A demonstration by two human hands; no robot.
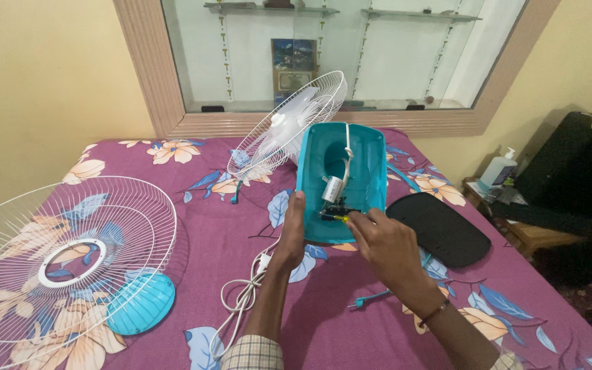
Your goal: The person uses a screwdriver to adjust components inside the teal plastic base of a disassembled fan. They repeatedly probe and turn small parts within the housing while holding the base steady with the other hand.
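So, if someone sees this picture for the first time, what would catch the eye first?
Probably the turquoise plastic fan base, turned open-side up at the centre of the purple flowered bedspread. The left hand steadies its edge, and the right hand works a small tool inside it. Next comes the large round white wire fan guard lying flat at the left, with a turquoise round cap beside it.

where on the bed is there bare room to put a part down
Free patches: the bedspread between the loose white grille and the left hand, above the white cord; and the near right corner below the black cover. Crowded: around the teal fan base, where both hands work, the right hand holding a small tool.
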